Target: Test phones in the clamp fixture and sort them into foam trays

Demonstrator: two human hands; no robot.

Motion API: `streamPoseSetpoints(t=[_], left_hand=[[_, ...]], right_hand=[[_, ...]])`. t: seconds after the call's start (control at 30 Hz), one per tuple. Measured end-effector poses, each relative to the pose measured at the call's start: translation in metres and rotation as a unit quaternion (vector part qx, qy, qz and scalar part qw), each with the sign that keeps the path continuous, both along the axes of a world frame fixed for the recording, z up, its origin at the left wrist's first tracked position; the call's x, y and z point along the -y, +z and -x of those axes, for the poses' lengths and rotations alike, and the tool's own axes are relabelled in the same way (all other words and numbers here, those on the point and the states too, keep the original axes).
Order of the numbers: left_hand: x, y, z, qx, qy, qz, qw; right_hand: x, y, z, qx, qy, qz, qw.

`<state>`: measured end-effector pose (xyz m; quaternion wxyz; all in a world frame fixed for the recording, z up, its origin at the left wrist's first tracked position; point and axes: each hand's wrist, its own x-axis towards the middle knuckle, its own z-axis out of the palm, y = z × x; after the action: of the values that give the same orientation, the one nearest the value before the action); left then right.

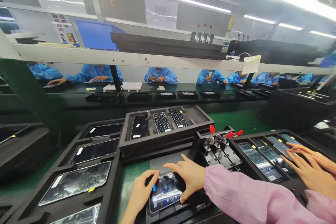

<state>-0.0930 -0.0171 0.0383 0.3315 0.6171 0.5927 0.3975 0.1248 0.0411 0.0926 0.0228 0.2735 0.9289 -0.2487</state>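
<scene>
A smartphone (166,193) lies tilted on a black fixture at the bottom middle of the head view, its glossy face up and showing reflections. My left hand (141,190) grips its left end, thumb and fingers closed at the upper left corner by a small blue patch. From the right, my right hand (191,175), in a pink sleeve, closes over the other end. Its thumb is at the lower edge, with fingers along the upper edge and some raised. The fixture below is partly covered by the phone and hands.
Red-tipped toggle clamps (212,129) stand on a black block right of my hands. Foam trays (123,147) with phones lie behind and left. A co-worker's hands (309,168) reach over phones in a right-hand tray. A white shelf beam (157,59) crosses overhead; people in blue sit beyond.
</scene>
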Motion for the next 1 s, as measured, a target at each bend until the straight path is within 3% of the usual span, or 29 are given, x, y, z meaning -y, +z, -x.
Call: streamPoseSetpoints(t=[0.33,0.47,0.53,0.6,0.67,0.73,0.87,1.0], left_hand=[[-0.002,-0.003,-0.001,-0.012,0.003,-0.006,1.0],[0.0,-0.002,-0.012,-0.003,-0.018,-0.018,1.0],[-0.002,-0.001,-0.024,0.01,-0.058,-0.029,0.998],[-0.006,0.001,-0.04,0.027,-0.116,-0.031,0.992],[-0.011,0.001,-0.054,0.042,-0.167,-0.026,0.985],[-0.017,0.001,-0.066,0.056,-0.198,-0.018,0.979],[-0.027,-0.002,-0.077,0.085,-0.229,-0.004,0.97],[-0.033,-0.004,-0.077,0.115,-0.221,0.007,0.969]], right_hand=[[0.009,-0.008,0.002,-0.045,-0.003,0.05,0.998],[0.011,0.015,-0.012,-0.15,-0.054,-0.007,0.987],[0.009,0.036,-0.027,-0.269,-0.157,-0.096,0.946],[0.001,0.056,-0.044,-0.361,-0.26,-0.226,0.867],[-0.01,0.069,-0.061,-0.381,-0.312,-0.34,0.801],[-0.022,0.076,-0.074,-0.347,-0.322,-0.39,0.79],[-0.027,0.078,-0.089,-0.29,-0.324,-0.389,0.812],[0.001,0.067,-0.097,-0.324,-0.323,-0.44,0.773]])
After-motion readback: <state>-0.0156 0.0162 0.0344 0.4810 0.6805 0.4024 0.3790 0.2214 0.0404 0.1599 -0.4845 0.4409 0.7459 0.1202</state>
